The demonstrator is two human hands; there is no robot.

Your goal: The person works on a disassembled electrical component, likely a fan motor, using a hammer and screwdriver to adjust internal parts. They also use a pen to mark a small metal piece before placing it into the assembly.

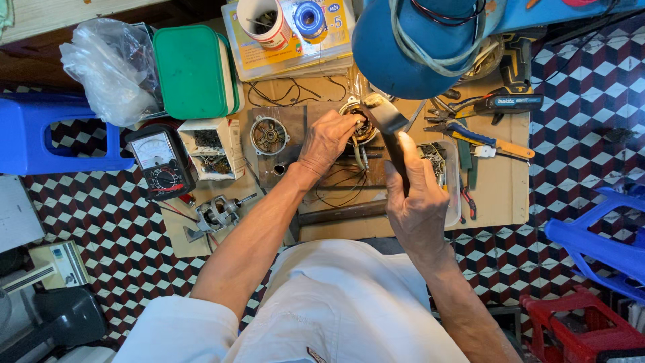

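My left hand (328,140) rests on a round motor stator with copper windings (363,128), fingers curled around its edge, on a brown cardboard work sheet (500,195). My right hand (418,202) grips the dark handle of a hammer (390,128), whose head sits right beside the stator. Thin black wires (339,185) trail from the stator toward me. A round metal end cover (269,135) lies just left of my left hand.
An analog multimeter (160,161), a small box of parts (213,149), a green lidded box (193,70) and a plastic bag (111,67) lie left. Pliers and a cordless drill (507,101) lie right. Blue stools (40,138) and a red crate (578,329) stand on the checkered floor.
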